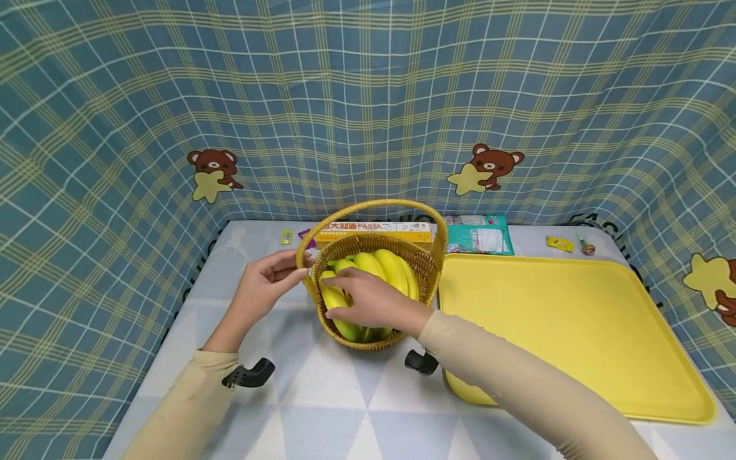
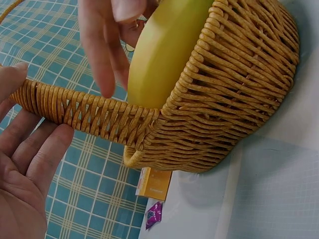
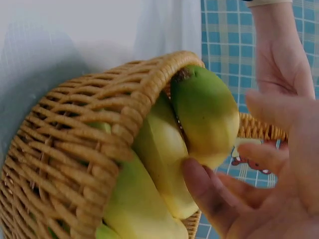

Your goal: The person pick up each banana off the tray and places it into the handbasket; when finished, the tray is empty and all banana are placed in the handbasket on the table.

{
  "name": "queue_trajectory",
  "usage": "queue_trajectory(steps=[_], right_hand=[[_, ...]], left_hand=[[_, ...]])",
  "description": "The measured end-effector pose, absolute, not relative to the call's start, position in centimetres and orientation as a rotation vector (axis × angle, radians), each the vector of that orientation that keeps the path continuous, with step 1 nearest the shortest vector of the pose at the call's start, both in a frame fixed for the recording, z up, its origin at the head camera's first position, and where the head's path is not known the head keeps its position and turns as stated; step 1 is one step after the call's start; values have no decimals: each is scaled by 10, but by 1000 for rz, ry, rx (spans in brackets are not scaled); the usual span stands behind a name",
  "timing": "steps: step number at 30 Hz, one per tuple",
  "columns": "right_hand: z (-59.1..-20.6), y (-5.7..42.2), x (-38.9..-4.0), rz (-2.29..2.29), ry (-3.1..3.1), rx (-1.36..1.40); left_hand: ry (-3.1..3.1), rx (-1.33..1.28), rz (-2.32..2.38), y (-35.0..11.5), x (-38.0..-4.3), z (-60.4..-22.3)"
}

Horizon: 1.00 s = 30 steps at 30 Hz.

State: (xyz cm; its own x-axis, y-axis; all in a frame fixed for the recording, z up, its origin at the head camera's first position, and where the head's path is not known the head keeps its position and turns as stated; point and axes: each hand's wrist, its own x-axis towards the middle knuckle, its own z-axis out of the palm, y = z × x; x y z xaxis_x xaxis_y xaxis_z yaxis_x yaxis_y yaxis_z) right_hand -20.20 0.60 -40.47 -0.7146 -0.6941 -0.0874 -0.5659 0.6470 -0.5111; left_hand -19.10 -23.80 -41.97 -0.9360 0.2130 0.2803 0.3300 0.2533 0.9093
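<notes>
A woven basket [image 1: 374,345] with a tall arched handle stands on the table, holding several yellow bananas [image 1: 393,271] with greenish ends. My left hand [image 1: 266,285] holds the left side of the handle [image 2: 89,113] between thumb and fingers, as the left wrist view shows. Over the basket's opening reaches my right hand [image 1: 370,299], its fingers spread above the leftmost banana [image 1: 335,299]. In the right wrist view one fingertip of the right hand [image 3: 269,199] meets a banana [image 3: 167,154], and the other fingers stay extended. The bananas' lower parts are hidden inside the basket.
To the right lies a large yellow tray [image 1: 552,319]. Behind the basket are a pasta box [image 1: 374,235] and a teal packet [image 1: 480,235]. Small wrapped pieces include a yellow-green one [image 1: 287,237], a purple one [image 2: 154,215] and a yellow one [image 1: 560,243]. Plaid cloth surrounds the table.
</notes>
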Motion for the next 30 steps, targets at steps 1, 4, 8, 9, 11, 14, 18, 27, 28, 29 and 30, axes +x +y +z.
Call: queue_trajectory(steps=[1,4,8,9,11,14,18,27,28,29,30], right_hand=[[-405,7,-202,-661,2574,-1036],[-406,10,-203,-644,2536,-1075],[-410,8,-203,-617,2558,-1085],[-410,8,-203,-604,2574,-1085],[-413,5,-202,-566,2612,-1088],[-415,2,-201,-510,2665,-1089],[-420,1,-199,-475,2714,-1084],[-423,17,-193,-636,2671,-1069],[-423,22,-191,-667,2664,-1060],[-423,27,-190,-701,2657,-1049],[-423,32,-188,-742,2652,-1040]], left_hand=[[-2405,-522,-1785,-238,-191,-420],[-2399,-523,-1791,-239,-191,-420],[-2396,-529,-1791,-239,-191,-420],[-2395,-531,-1790,-239,-191,-420],[-2395,-538,-1783,-239,-191,-420],[-2392,-547,-1778,-239,-191,-420],[-2391,-556,-1782,-239,-192,-421],[-2387,-540,-1780,-240,-192,-423],[-2386,-537,-1784,-239,-191,-422],[-2387,-530,-1787,-239,-191,-423],[-2389,-525,-1787,-239,-191,-423]])
